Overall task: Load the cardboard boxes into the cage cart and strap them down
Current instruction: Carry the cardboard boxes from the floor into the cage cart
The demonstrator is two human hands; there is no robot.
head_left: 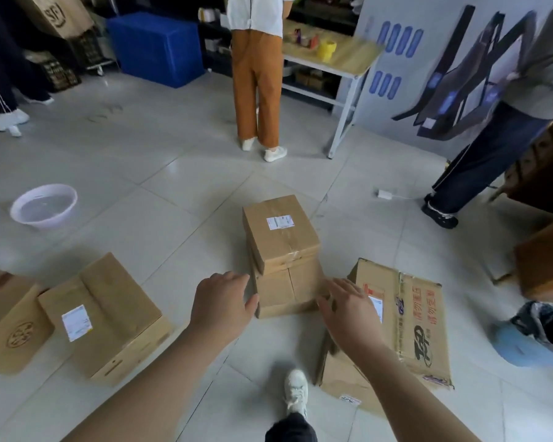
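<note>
1. The bare left hand (222, 301) reaches forward, palm down, fingers relaxed and slightly spread.
2. The bare right hand (348, 311) reaches forward beside it, fingers straight, palm turned inward.
3. The bare left forearm (160, 371) and bare right forearm (406, 387) stretch out, converging slightly.

Matt brown cardboard boxes (281, 244), taped seams shining, paper labels; glossy pale floor tiles (160, 193); a smooth white plastic basin (43, 207); a blue plastic crate (157, 49).
</note>
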